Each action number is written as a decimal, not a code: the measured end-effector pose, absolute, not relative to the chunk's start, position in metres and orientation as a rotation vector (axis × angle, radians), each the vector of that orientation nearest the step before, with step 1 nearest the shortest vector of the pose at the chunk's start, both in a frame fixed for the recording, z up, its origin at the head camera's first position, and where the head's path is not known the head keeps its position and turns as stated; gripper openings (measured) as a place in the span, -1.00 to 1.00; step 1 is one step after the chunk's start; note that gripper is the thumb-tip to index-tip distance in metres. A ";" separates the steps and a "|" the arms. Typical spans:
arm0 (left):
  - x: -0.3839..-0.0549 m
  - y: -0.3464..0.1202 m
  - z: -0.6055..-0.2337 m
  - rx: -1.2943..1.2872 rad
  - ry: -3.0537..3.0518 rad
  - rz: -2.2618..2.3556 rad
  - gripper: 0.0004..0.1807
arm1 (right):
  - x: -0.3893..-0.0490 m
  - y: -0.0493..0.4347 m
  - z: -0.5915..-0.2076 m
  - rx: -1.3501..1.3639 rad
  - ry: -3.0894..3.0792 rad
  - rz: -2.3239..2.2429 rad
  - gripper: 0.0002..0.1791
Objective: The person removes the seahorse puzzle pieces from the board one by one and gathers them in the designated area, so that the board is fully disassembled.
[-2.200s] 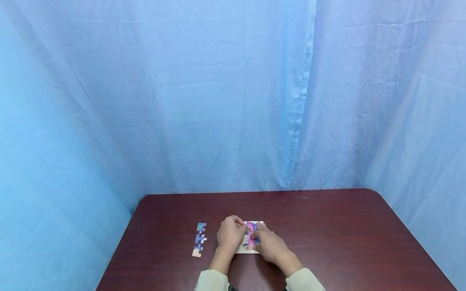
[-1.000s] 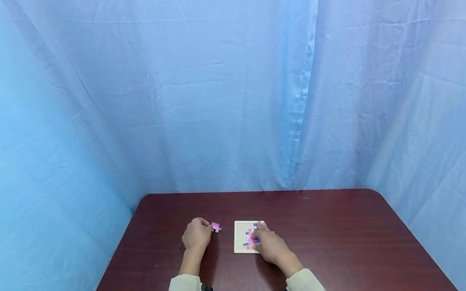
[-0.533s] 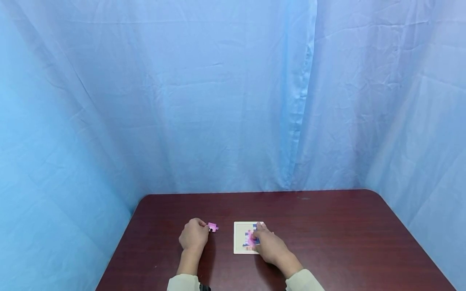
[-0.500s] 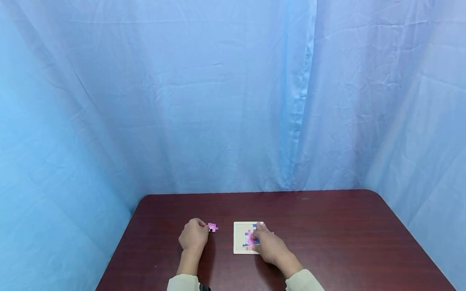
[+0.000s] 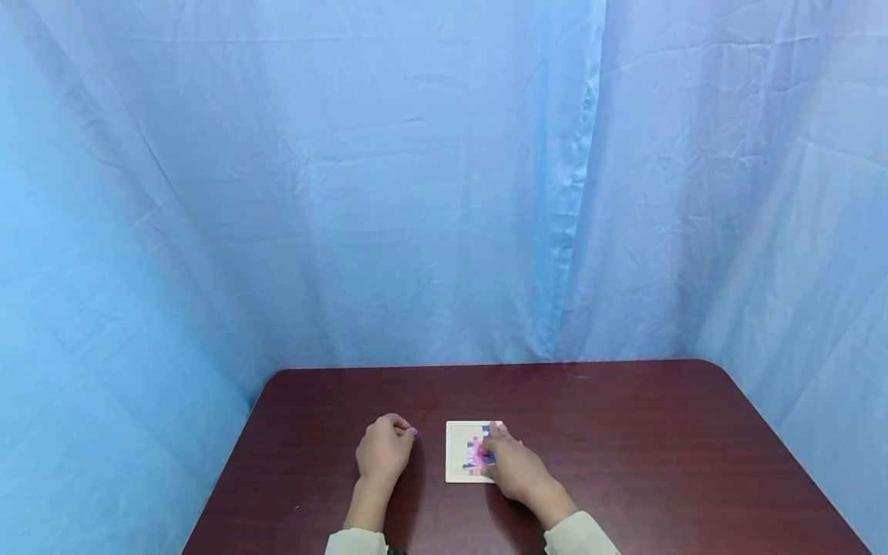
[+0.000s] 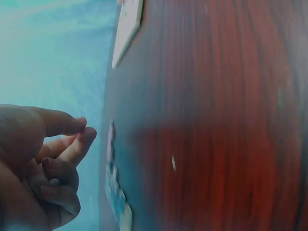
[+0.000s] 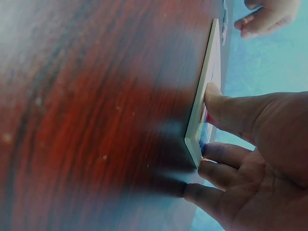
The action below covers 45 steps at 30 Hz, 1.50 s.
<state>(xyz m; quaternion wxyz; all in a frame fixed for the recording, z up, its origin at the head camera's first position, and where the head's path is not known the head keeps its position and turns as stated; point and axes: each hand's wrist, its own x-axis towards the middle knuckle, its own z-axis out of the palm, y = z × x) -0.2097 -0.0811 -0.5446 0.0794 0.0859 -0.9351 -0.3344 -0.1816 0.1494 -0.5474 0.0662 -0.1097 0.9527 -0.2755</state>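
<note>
My left hand (image 5: 384, 451) hovers left of the puzzle tray (image 5: 456, 472), thumb and index tips together, other fingers curled. In the left wrist view nothing shows between those tips. Past them, on the table, lie a pink jigsaw piece (image 6: 111, 142) and several blue and pale jigsaw pieces (image 6: 116, 197); in the head view the hand hides most of them. My right hand (image 5: 516, 466) rests on the tray's right part, fingers extended. In the right wrist view its thumb lies at the near rim and its fingertips by a corner. Pink and blue pieces (image 5: 475, 456) show beside it in the tray.
A dark red wooden table (image 5: 624, 432) lies beneath both hands. Blue curtains (image 5: 416, 193) hang behind it and at both sides. The tray's left part is bare, cream-coloured board.
My left hand carried a pink jigsaw piece out of the tray to the left. Since half a second ago it has shifted slightly right, covering that piece. My right hand stays put.
</note>
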 end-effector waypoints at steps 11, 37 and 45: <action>-0.193 -0.036 -0.544 -0.102 -2.830 -1.082 -0.96 | -0.184 0.150 -0.548 -0.331 2.918 -0.809 -0.73; -0.189 -0.003 -0.558 -0.184 -2.832 -0.931 -0.70 | -0.184 0.152 -0.550 -0.312 2.928 -0.842 -0.61; -0.190 -0.006 -0.557 -0.168 -2.787 -1.039 -0.72 | -0.185 0.152 -0.550 -0.322 2.938 -0.843 -0.63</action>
